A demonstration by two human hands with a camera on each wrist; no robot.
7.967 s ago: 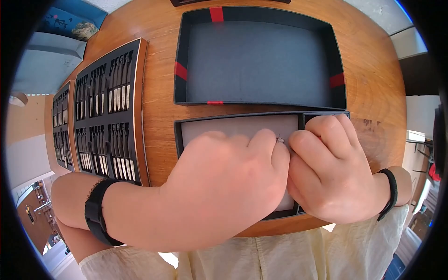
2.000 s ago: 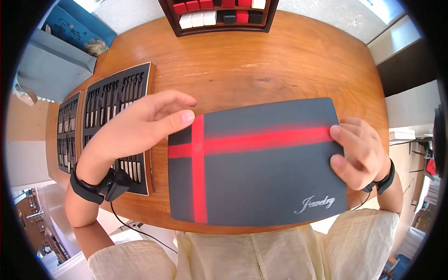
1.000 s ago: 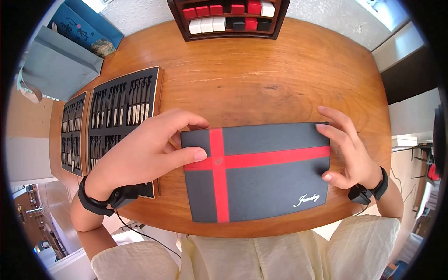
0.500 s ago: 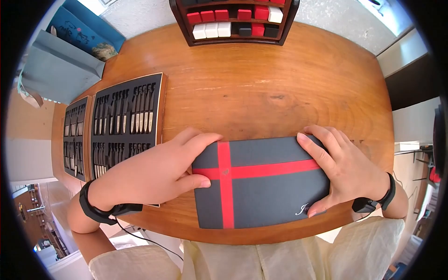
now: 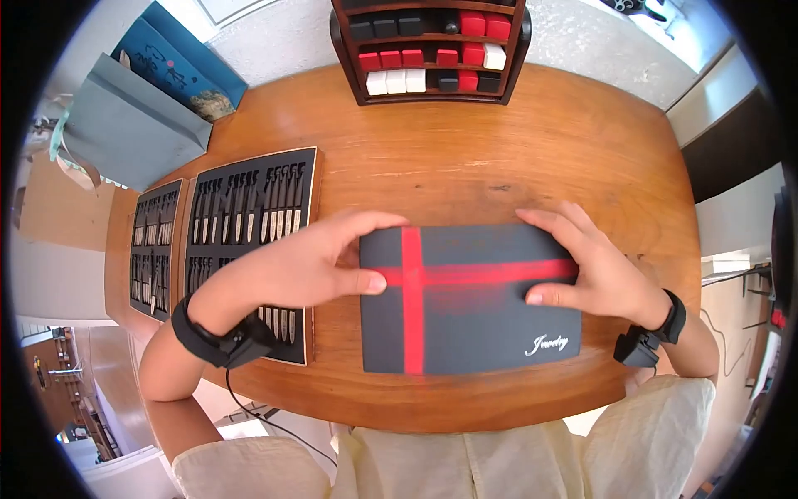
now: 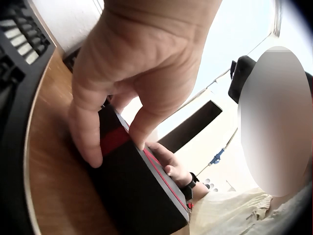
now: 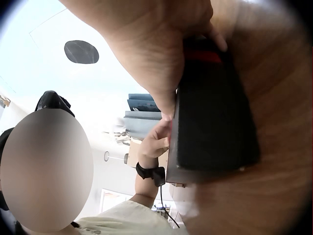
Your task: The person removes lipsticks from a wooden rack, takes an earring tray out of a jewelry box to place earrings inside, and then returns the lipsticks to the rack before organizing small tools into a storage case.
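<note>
A closed black jewelry box (image 5: 490, 333) with crossed red bands and silver "Jewelry" lettering lies near the front of the table. My left hand (image 5: 307, 259) grips its left end, thumb on the lid and fingers round the far corner. At the right end, my right hand (image 5: 603, 264) holds the box, thumb over the lid and fingers along the far edge. In the left wrist view the fingers lie along the dark side wall (image 6: 127, 196) while the thumb presses the top. The right wrist view shows the box's other end wall (image 7: 215, 117) under the right hand.
Two trays of slim dark-and-silver pieces, a larger (image 5: 249, 187) and a smaller (image 5: 156, 249), lie left. Paper bags (image 5: 133, 125) stand behind them. A wooden rack (image 5: 432, 91) of small boxes stands at the back. A cable (image 5: 278, 428) hangs from the left wrist.
Earlier the box stood uncovered with its lid behind it, both hands close together over it. Now it is covered, both hands hold its ends, and it sits farther from the front edge.
</note>
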